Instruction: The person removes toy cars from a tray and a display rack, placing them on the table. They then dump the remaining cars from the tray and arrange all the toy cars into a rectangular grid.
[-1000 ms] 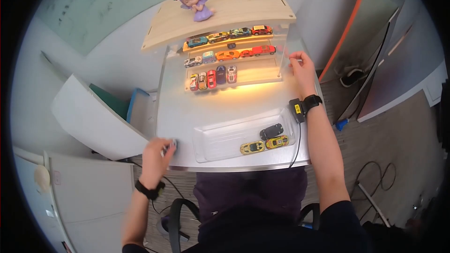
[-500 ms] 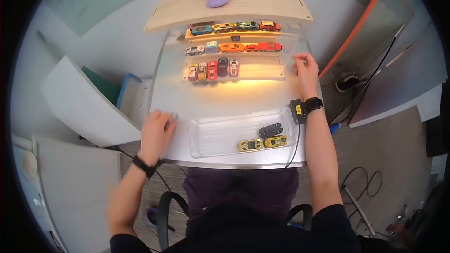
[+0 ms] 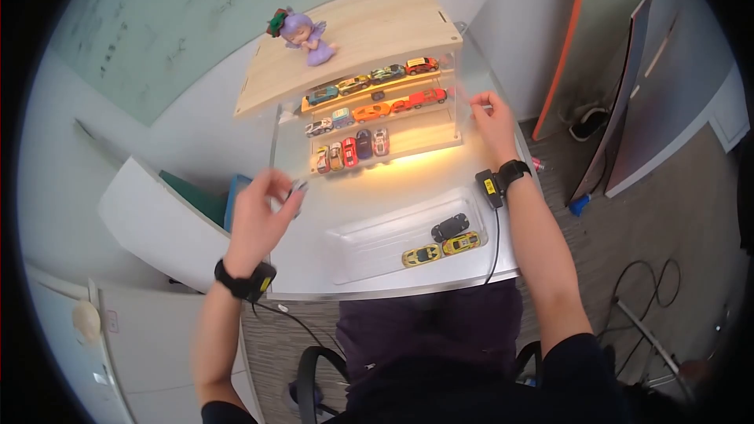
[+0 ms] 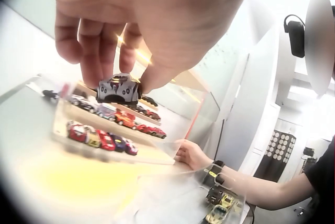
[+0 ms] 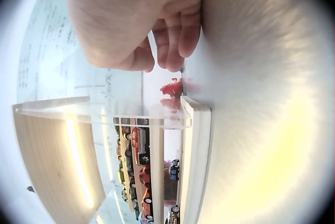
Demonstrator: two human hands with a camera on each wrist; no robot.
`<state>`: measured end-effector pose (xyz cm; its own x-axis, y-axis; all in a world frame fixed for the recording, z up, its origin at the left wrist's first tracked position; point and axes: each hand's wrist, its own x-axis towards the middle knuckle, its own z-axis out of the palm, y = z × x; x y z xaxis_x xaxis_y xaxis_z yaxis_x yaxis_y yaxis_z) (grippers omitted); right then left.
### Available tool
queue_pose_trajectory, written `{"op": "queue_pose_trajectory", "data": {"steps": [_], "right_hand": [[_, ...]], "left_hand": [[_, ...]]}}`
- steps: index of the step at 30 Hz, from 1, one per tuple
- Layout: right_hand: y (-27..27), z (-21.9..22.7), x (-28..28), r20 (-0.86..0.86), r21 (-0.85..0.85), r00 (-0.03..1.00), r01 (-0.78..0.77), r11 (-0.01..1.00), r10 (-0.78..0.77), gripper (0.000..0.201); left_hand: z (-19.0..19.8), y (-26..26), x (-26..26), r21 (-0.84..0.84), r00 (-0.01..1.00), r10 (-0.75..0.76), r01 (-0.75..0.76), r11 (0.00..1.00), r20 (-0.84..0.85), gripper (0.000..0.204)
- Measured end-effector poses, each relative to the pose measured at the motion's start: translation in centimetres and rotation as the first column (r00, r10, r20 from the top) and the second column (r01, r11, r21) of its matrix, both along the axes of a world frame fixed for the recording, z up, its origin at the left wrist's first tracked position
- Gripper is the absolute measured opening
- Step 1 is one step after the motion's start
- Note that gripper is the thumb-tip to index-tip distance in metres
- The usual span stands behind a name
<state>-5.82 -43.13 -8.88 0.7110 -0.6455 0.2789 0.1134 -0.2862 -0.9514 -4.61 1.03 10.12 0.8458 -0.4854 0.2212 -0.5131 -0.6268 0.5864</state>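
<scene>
The left hand (image 3: 263,210) pinches a silver-and-black toy car (image 4: 118,89), fingertips along one side of the body and thumb on the other. The car is held clear of the table (image 3: 314,212), out past the left hand's fingertips, with one end turned to the left wrist camera. The head view blurs it, so whether that end is nose or tail I can't fairly say.

It looks like a small die-cast model: probably light for its size, stiff, and not easily broken, though thin trim could chip. The glossy body may be a little slippery and its wheels would likely roll on a flat surface, so a grip across both flanks, as here, seems the sound one.

The right hand (image 3: 493,122) is well apart from the car, just beside the right end of the display case (image 3: 377,23); its fingers are loosely bent, with a gap between thumb and fingertips and nothing visible between them. The held car is to the left of the case and nearer the person than its parked toy cars (image 3: 350,151). The clear plastic tray (image 3: 365,247), with a black car (image 3: 450,228) and two yellow cars (image 3: 461,243) in it, lies nearer the person and to the right of the left hand.
</scene>
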Motion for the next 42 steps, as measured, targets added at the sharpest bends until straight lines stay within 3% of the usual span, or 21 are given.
{"op": "queue_pose_trajectory", "data": {"steps": [2, 5, 8, 11, 13, 17, 21, 22, 31, 34, 37, 40, 42], "right_hand": [[0.2, 0.4, 0.1, 0.018, -0.007, 1.000, 0.001, 1.000, -0.001, 0.012], [0.0, 0.1, 0.0, 0.010, 0.012, 1.000, -0.003, 1.000, 0.003, 0.011], [-0.2, 0.2, 0.1, 0.011, 0.027, 1.000, 0.000, 1.000, 0.000, 0.011], [0.1, 0.2, 0.1, 0.027, 0.043, 1.000, -0.002, 0.999, 0.001, 0.011], [0.2, 0.4, 0.2, 0.039, 0.041, 0.999, -0.005, 0.999, 0.003, 0.011], [0.2, 0.5, 0.0, 0.041, 0.029, 0.999, -0.002, 1.000, 0.001, 0.011], [0.3, 0.5, 0.0, 0.049, 0.020, 0.999, 0.003, 1.000, -0.004, 0.012], [0.3, 0.6, -0.1, 0.032, 0.009, 0.999, 0.001, 1.000, -0.001, 0.012], [0.3, 0.8, 0.0, 0.003, 0.009, 1.000, -0.001, 1.000, 0.001, 0.013], [0.2, 1.1, -0.1, 0.026, 0.012, 0.999, 0.023, 1.000, -0.024, 0.014], [0.2, 0.9, 0.3, 0.031, 0.000, 0.999, 0.021, 1.000, -0.021, 0.015], [0.0, 0.0, 0.2, 0.034, 0.001, 0.999, 0.019, 1.000, -0.019, 0.015], [0.1, 0.6, 0.2, 0.008, -0.003, 1.000, 0.011, 1.000, -0.011, 0.014]], "left_hand": [[0.1, -3.5, 1.1, -0.011, 0.990, -0.130, 0.131, 0.991, 0.060, 0.022], [-1.4, -8.1, 3.5, 0.065, 0.975, -0.211, 0.207, 0.976, 0.070, 0.029], [-2.1, -12.5, 4.8, 0.254, 0.975, -0.220, 0.202, 0.946, 0.042, 0.028], [-1.7, -16.2, 5.1, 0.331, 0.977, -0.170, 0.203, 0.922, -0.127, 0.029], [-3.2, -17.6, 6.1, 0.393, 0.974, -0.227, 0.204, 0.896, 0.011, 0.028], [-6.2, -19.7, 6.9, 0.508, 0.927, -0.296, 0.146, 0.849, 0.230, 0.026], [-8.7, -20.3, 7.3, 0.517, 0.910, -0.289, 0.101, 0.850, 0.298, 0.022], [-8.8, -20.6, 7.5, 0.569, 0.940, -0.260, 0.092, 0.817, 0.223, 0.029], [-7.9, -19.9, 6.9, 0.528, 0.900, -0.277, 0.063, 0.847, 0.337, 0.026], [-3.6, -19.0, 4.0, 0.371, 0.915, -0.316, 0.211, 0.904, 0.251, 0.026], [-1.7, -17.2, 1.1, 0.203, 0.856, -0.483, 0.448, 0.871, 0.185, 0.026], [-0.8, -15.9, -2.9, 0.283, 0.662, -0.729, 0.675, 0.681, 0.176, 0.024], [-1.1, -15.6, -5.5, 0.458, 0.642, -0.759, 0.645, 0.612, 0.111, 0.025]]}}
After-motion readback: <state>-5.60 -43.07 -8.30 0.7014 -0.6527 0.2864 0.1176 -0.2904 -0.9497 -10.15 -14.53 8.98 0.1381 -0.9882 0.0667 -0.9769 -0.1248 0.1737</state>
